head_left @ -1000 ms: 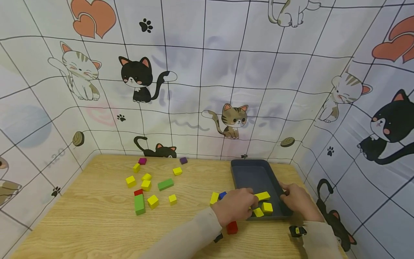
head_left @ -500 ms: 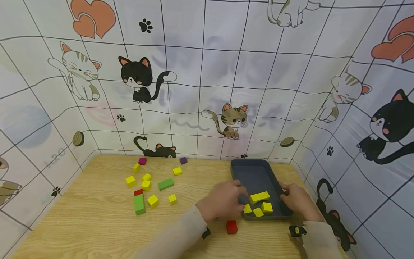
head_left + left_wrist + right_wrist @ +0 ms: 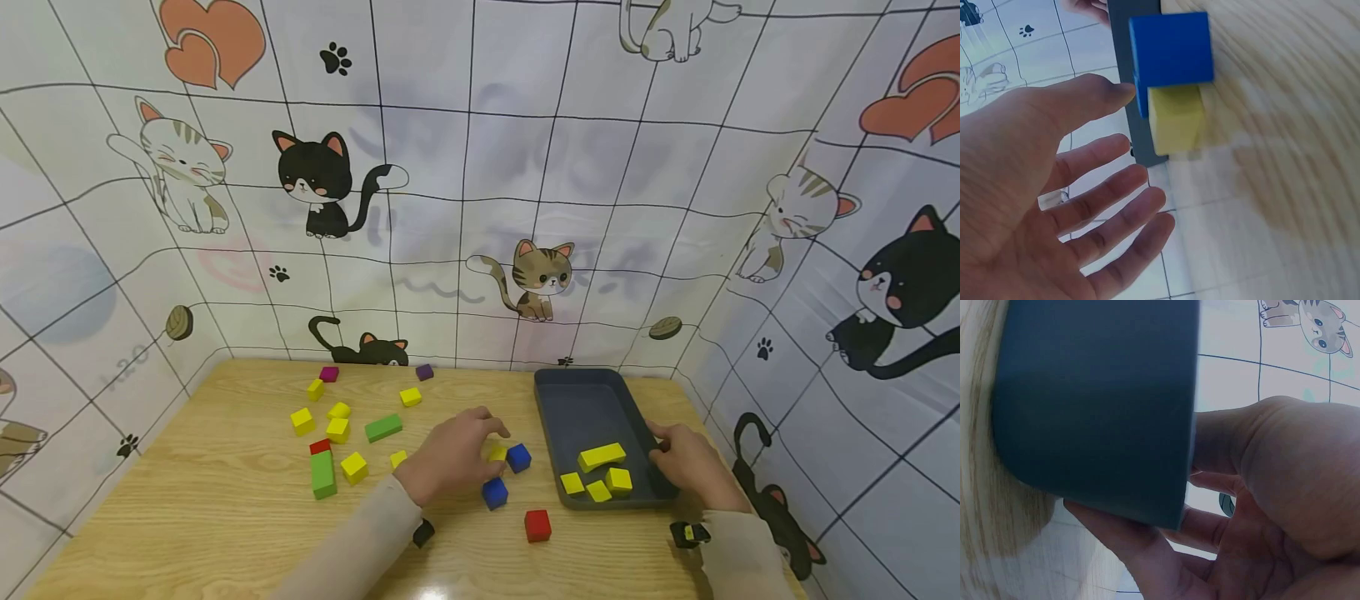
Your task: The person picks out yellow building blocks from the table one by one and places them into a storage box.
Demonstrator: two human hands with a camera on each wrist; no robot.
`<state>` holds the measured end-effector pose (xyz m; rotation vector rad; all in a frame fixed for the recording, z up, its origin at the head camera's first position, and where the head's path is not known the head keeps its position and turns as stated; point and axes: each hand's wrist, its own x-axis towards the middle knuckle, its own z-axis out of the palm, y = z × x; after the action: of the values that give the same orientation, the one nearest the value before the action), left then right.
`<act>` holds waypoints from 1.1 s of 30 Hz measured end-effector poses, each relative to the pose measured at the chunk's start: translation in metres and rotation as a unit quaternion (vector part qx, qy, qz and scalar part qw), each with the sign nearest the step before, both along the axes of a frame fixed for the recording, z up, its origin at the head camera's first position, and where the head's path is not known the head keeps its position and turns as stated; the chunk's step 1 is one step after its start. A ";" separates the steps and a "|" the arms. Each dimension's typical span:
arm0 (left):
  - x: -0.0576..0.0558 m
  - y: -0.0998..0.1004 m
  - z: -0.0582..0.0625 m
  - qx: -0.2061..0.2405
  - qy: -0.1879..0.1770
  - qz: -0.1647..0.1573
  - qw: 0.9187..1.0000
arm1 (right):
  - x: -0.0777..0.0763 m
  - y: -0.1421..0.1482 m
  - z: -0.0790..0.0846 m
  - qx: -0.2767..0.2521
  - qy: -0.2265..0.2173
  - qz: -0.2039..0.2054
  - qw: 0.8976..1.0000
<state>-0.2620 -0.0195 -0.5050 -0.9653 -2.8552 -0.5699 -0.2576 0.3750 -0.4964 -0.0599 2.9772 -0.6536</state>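
Observation:
My left hand is over the table, holding nothing, its fingers spread apart in the left wrist view. Close by its fingertips are a yellow block and a blue block; a second blue block lies just below the hand in the head view. The dark grey tray holds several yellow blocks toward its near end. At the tray's right side, my right hand grips the rim, thumb against the edge and fingers against the outer wall.
A red block lies in front of the tray. Left of my left hand are scattered yellow blocks, green blocks, a small red block, a magenta block and a purple block. Cat-patterned cloth walls surround the table.
My left hand has moved left from over the tray to the table, leaving another small yellow block in view in the tray. The blue blocks have come into sight. My right hand stays on the rim.

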 end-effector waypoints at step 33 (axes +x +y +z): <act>-0.010 -0.010 -0.017 0.076 -0.082 -0.047 0.993 | 0.000 -0.002 0.002 0.002 -0.006 -0.004 1.000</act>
<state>-0.2720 -0.0291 -0.5218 -1.0780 -2.8650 -0.9008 -0.2578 0.3727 -0.4947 -0.0445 2.9694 -0.6462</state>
